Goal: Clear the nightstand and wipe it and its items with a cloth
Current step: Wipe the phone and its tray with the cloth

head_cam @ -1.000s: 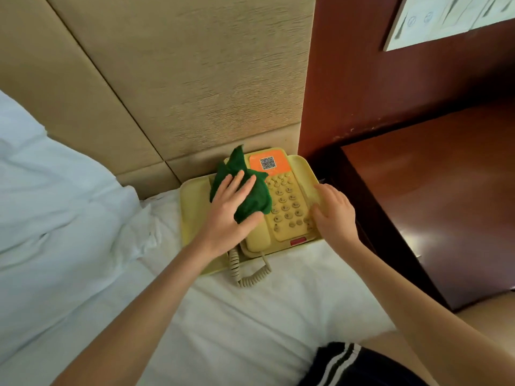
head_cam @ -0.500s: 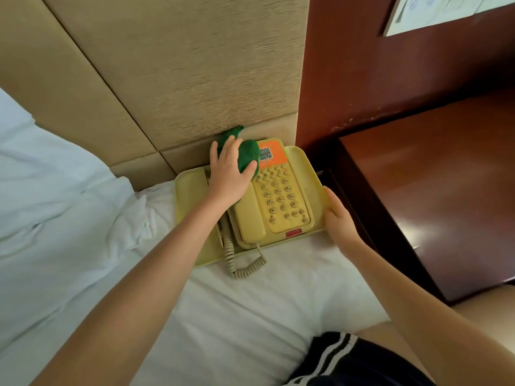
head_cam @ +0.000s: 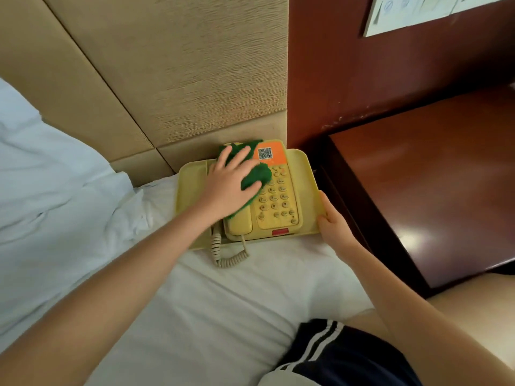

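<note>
A yellowed telephone (head_cam: 277, 207) with an orange QR label lies in a yellow tray (head_cam: 308, 190) on the white bed sheet, against the padded headboard. My left hand (head_cam: 228, 185) presses a green cloth (head_cam: 256, 176) flat on the handset, fingers spread and fairly straight. Most of the handset is hidden under the hand and cloth. My right hand (head_cam: 333, 224) holds the tray's right front corner, thumb along its edge. The coiled cord (head_cam: 225, 254) trails off the tray's front. The dark red wooden nightstand (head_cam: 434, 185) stands to the right.
A padded beige headboard (head_cam: 156, 65) rises behind the tray. Rumpled white bedding (head_cam: 55, 190) lies to the left. A paper sheet (head_cam: 412, 12) hangs on the red wood panel above the nightstand. My leg in dark shorts (head_cam: 342, 355) sits at the bottom right.
My left hand slid the green cloth up to the top of the handset, then back down toward its middle. My right hand stayed at the tray's right front corner.
</note>
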The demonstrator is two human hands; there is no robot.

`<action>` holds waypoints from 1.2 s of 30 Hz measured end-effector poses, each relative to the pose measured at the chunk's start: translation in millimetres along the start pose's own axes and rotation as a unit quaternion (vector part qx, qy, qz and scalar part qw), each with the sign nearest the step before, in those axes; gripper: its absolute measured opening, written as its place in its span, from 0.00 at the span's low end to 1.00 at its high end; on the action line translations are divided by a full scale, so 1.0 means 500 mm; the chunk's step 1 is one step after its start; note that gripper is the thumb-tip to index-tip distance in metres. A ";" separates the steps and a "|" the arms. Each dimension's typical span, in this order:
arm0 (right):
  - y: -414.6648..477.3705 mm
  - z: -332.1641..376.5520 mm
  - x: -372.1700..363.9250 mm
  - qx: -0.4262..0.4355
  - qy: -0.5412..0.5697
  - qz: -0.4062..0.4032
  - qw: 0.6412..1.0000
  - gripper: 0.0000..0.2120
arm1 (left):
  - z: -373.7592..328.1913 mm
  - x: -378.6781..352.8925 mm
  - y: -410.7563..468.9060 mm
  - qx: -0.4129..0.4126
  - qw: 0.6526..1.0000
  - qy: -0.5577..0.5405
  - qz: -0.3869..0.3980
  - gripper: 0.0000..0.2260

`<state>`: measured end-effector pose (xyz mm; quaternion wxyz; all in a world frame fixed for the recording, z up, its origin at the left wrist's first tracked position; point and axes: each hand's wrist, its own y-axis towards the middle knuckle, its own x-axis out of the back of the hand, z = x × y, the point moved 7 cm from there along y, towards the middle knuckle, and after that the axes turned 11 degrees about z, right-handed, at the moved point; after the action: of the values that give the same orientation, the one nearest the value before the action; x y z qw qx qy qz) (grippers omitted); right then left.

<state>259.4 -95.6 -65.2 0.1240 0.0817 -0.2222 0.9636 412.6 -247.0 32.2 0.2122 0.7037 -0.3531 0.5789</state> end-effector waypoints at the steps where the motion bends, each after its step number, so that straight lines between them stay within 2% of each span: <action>1: -0.004 -0.003 -0.002 -0.001 -0.003 0.000 1.000 0.32 | 0.011 0.009 0.036 0.036 0.999 -0.029 0.006 0.22; 5: -0.018 -0.036 -0.011 -0.028 -0.021 -0.012 0.999 0.33 | 0.039 0.014 0.124 0.163 0.980 -0.110 0.015 0.32; 7: -0.032 -0.043 -0.014 -0.025 -0.020 -0.027 0.999 0.33 | 0.040 0.009 0.123 0.178 0.978 -0.110 0.000 0.33; 12: -0.059 -0.049 -0.013 0.007 -0.046 -0.051 0.998 0.31 | 0.006 -0.007 0.027 0.109 0.982 -0.132 -0.077 0.25; 16: -0.062 -0.068 -0.007 0.022 0.015 -0.080 0.996 0.31 | -0.048 -0.054 -0.112 0.013 0.990 -0.082 -0.113 0.24; 19: -0.065 -0.071 -0.007 0.016 -0.003 -0.080 0.997 0.28 | -0.055 -0.082 -0.152 -0.068 0.994 -0.032 -0.074 0.22; 22: -0.078 -0.045 -0.010 0.062 -0.036 -0.082 0.994 0.27 | -0.049 -0.060 -0.112 -0.091 0.995 0.001 -0.036 0.21; 24: -0.077 -0.040 -0.011 0.083 -0.049 -0.082 0.992 0.27 | -0.043 -0.037 -0.060 -0.056 0.998 -0.003 -0.030 0.19; 27: -0.072 -0.043 -0.009 0.085 -0.064 -0.081 0.991 0.28 | -0.028 -0.004 0.026 0.040 0.998 -0.043 -0.020 0.20; 31: -0.068 -0.049 0.000 0.045 -0.042 -0.089 0.994 0.28 | 0.002 0.015 0.103 0.136 0.985 -0.105 0.010 0.21; 33: -0.066 -0.045 0.001 0.053 -0.048 -0.093 0.993 0.29 | 0.003 0.014 0.105 0.150 0.985 -0.089 -0.001 0.22; 36: -0.066 -0.045 0.000 0.061 -0.062 -0.093 0.992 0.30 | -0.011 0.011 0.058 0.145 0.985 -0.072 -0.064 0.21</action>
<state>266.2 -56.9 -72.1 0.1937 0.1689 -0.1618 0.9528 387.8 -263.4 35.4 0.1192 0.7878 -0.2339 0.5572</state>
